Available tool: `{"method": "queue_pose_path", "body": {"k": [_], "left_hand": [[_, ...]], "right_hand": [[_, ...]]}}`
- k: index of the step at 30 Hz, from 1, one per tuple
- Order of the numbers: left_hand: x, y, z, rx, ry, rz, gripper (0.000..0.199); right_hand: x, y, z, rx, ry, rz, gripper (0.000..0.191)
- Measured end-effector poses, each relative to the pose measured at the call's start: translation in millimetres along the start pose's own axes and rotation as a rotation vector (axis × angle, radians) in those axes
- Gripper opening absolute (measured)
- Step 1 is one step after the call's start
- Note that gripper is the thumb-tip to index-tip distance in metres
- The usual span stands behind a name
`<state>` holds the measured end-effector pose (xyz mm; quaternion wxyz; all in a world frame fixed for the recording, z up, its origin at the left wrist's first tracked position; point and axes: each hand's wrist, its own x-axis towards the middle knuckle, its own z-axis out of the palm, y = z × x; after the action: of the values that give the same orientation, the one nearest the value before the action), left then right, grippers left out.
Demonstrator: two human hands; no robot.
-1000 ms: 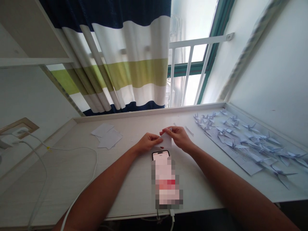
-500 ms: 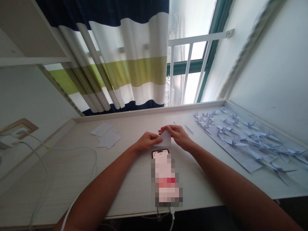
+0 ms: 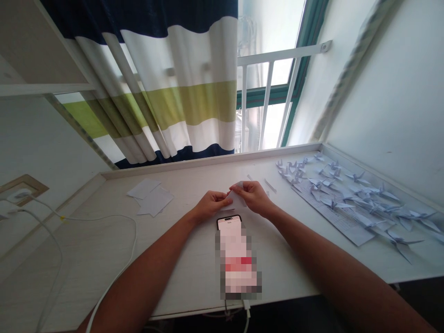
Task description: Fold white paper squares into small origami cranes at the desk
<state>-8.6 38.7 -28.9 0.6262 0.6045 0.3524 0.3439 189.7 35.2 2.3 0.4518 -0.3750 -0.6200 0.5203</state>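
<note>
A small folded piece of white paper (image 3: 237, 201) is held between my two hands, just above the white desk. My left hand (image 3: 212, 203) pinches its left side. At its upper right, my right hand (image 3: 254, 195) grips the paper with thumb and fingers closed. Part of the sheet is hidden behind the fingers. Directly below the hands lies a phone (image 3: 229, 222) with a lit, partly blurred screen.
Several loose white sheets (image 3: 154, 199) lie to the left. Many folded paper cranes (image 3: 335, 203) cover the right side, some on a printed sheet (image 3: 359, 237). Thin paper strips (image 3: 270, 185) lie beyond my right hand. A white cable (image 3: 136, 231) crosses the left of the desk (image 3: 187, 282).
My right hand's fingers have shifted over the paper's upper edge, and the paper's visible shape has changed. The whole view has moved slightly.
</note>
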Motion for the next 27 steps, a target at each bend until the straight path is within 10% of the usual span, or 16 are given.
{"method": "queue_pose_path", "body": {"k": [27], "left_hand": [[0.0, 0.8, 1.5, 0.228, 0.077, 0.038, 0.046]], "right_hand": [[3.3, 15.4, -2.2, -0.168, -0.01, -0.067, 0.034]]}}
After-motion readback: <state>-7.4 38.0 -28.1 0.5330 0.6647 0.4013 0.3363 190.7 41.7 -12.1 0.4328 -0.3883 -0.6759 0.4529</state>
